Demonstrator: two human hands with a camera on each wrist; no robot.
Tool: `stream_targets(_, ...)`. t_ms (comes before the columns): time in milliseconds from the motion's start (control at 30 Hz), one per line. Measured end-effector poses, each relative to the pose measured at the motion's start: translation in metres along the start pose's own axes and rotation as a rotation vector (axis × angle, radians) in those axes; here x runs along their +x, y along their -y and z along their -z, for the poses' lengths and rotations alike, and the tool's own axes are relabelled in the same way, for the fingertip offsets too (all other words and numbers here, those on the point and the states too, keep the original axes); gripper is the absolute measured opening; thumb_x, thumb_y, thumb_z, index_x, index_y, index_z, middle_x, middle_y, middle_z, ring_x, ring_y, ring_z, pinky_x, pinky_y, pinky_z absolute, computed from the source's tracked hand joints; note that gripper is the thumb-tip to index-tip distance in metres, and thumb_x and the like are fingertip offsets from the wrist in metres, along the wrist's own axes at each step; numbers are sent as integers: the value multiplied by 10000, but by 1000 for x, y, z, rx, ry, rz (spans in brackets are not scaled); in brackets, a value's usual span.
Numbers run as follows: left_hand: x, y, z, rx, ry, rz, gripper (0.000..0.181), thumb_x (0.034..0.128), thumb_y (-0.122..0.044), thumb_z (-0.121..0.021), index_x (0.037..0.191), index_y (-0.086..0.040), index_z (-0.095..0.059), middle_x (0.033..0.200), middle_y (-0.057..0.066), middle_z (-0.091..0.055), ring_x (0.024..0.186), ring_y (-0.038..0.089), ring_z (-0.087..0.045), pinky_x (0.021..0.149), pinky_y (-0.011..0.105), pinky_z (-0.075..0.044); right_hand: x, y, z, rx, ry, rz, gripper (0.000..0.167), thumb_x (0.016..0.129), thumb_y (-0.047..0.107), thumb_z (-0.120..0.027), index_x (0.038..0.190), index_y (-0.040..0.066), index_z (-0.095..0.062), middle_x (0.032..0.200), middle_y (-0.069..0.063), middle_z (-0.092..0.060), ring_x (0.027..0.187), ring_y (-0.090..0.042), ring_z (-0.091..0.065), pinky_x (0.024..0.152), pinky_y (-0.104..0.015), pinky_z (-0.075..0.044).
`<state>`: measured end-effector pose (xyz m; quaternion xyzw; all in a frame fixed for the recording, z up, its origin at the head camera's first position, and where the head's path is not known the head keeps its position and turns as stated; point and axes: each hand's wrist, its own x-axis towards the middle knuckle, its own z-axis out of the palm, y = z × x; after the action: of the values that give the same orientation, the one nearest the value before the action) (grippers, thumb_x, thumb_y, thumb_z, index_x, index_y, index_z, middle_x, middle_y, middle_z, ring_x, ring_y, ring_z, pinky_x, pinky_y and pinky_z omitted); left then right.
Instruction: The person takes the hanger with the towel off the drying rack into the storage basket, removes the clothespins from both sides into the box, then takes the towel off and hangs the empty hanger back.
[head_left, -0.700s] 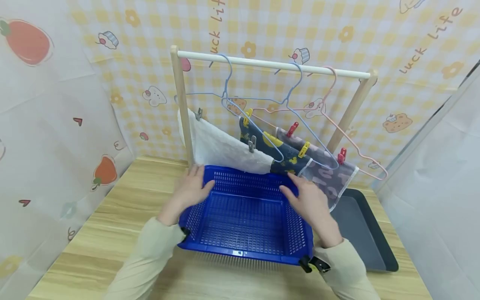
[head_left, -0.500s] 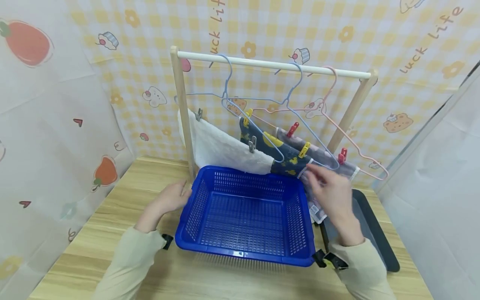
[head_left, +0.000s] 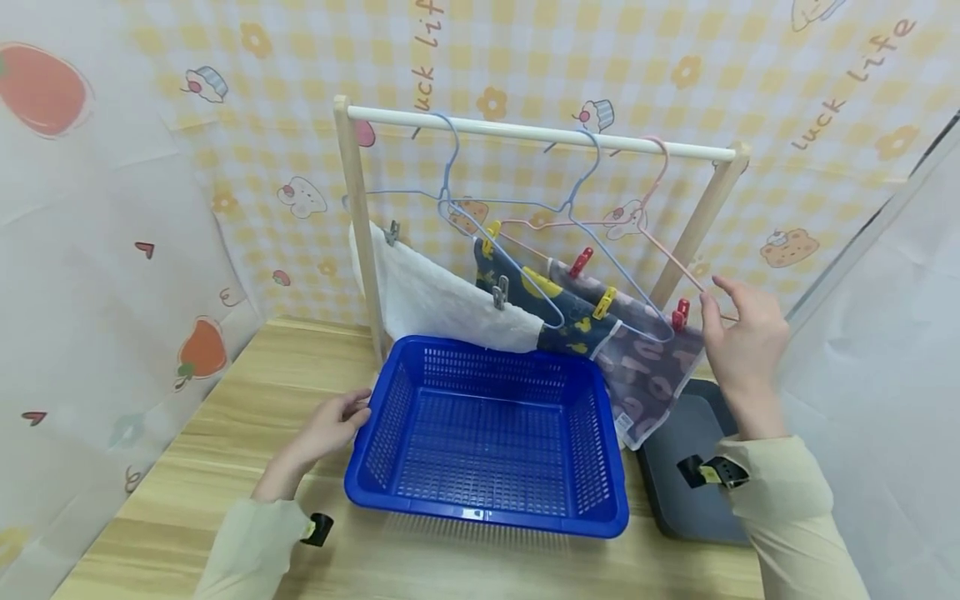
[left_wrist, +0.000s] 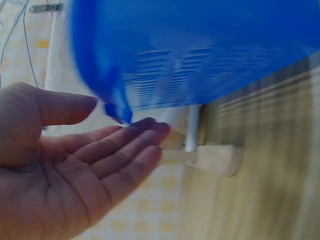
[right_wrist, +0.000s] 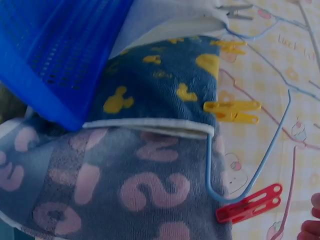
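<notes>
Counter (head_left: 232, 392): carrying basket (head_left: 420, 505) before rack (head_left: 517, 131)
Left grip (head_left: 326, 429): hovering beside basket, loosely spread
Right grip (head_left: 746, 350): reaching to pink hanger (head_left: 672, 260), standing parted
Basket: right grip just leaving it, work seemingly shifting to hanger

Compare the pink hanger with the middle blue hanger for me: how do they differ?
The pink hanger carries a grey towel with pink lettering, held by red clips; the middle blue hanger carries a navy towel with yellow patterns, held by yellow clips. The right hand is at the pink hanger's lower corner, though its grip is unclear; no hand is at the middle blue hanger. Both hang from the white rail.
</notes>
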<state>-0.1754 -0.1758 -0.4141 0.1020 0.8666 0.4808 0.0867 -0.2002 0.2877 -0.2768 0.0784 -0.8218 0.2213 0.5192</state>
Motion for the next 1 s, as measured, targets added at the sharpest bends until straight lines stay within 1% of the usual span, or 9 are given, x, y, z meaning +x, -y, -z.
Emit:
stream_targets(167,3,12,-6,-196,-66,81,437,1000,-105,-434,1357,132,-346,1253,303,-520,1143,368,-533,930,365,-489,5,-9,0,-32,124,-56,212,856,39,-658,1029,-85,-656,994,-271,-652,894,-440,-581,761,-543,-421)
stream_targets(300,4,17,-14,-304,-97,93,436,980,-49,-452,1354,144,-339,1294,323,-474,1162,341,-521,873,202,-482,8,-12,-3,-51,213,-115,202,874,68,-650,1028,-62,-667,955,-250,-666,850,-398,-608,698,-433,-454)
stream_targets(400,3,20,-18,-391,-98,117,455,974,-21,-444,1375,139,-302,1335,332,-421,1111,232,-558,816,144,-476,10,-12,-7,-59,260,-158,189,888,80,-639,1025,-44,-677,918,-231,-677,829,-371,-623,661,-331,-432)
stream_targets(533,3,22,-20,-494,-104,163,478,984,-39,-431,1413,95,-268,1371,314,-389,990,47,-581,798,143,-489,13,-13,-11,-47,257,-169,159,892,66,-633,986,-49,-689,867,-221,-685,743,-312,-629,633,-228,-376)
stream_targets(700,3,22,-21,-528,-120,180,475,981,-40,-438,1418,66,-288,1339,285,-454,926,11,-590,799,150,-495,15,-14,-13,15,232,-231,149,897,67,-628,941,-57,-698,835,-223,-686,631,89,-501,563,-46,-336)
stream_targets(767,3,21,-21,-530,-127,184,472,978,-39,-445,1415,63,-299,1311,273,-489,910,19,-595,787,156,-500,16,-13,-13,51,223,-267,155,900,66,-624,943,-63,-697,838,-228,-684,617,181,-439,543,-10,-342)
stream_targets(833,3,21,-21,-532,-128,186,474,976,-38,-447,1416,61,-301,1293,263,-510,899,22,-598,780,160,-503,18,-13,-13,72,217,-293,161,901,71,-624,951,-64,-697,840,-219,-684,611,179,-448,536,-9,-354)
stream_targets(900,3,22,-22,-531,-129,188,475,975,-39,-450,1416,59,-302,1289,259,-515,896,27,-603,775,166,-507,21,-13,-11,88,213,-322,168,901,79,-625,963,-58,-698,802,-141,-689,607,162,-473,542,-7,-378)
stream_targets(1000,3,22,-22,-534,-127,193,475,976,-42,-443,1420,48,-302,1314,271,-488,913,33,-605,784,171,-509,27,-13,-4,95,203,-361,168,896,97,-636,956,-45,-705,699,127,-636,591,149,-494,536,-11,-393)
